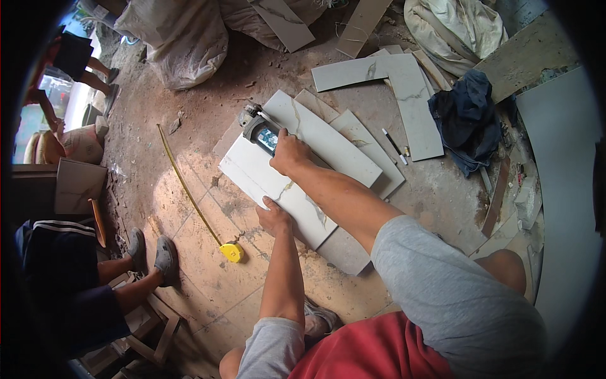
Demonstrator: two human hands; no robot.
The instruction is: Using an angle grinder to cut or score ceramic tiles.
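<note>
My right hand (pixel 289 151) is wrapped round a handheld power cutting tool (pixel 259 126), which lies over the upper part of a white veined tile (pixel 252 180) on a stack of tiles. My left hand (pixel 273 215) grips the lower left edge of that tile, thumb on top. More tiles (pixel 372 151) show beneath and to the right. A black-and-white marker (pixel 394 145) lies beside the stack, and a yellow tape measure (pixel 231 252) with its blade pulled out lies on the floor to the left.
People's legs (pixel 151 278) show at left, another person (pixel 72 63) at upper left. White sacks (pixel 170 38) lie at the back. An L-cut tile (pixel 410 114), dark cloth (pixel 461 120) and large grey board (pixel 562 208) are at right. A wooden frame (pixel 158 335) stands lower left.
</note>
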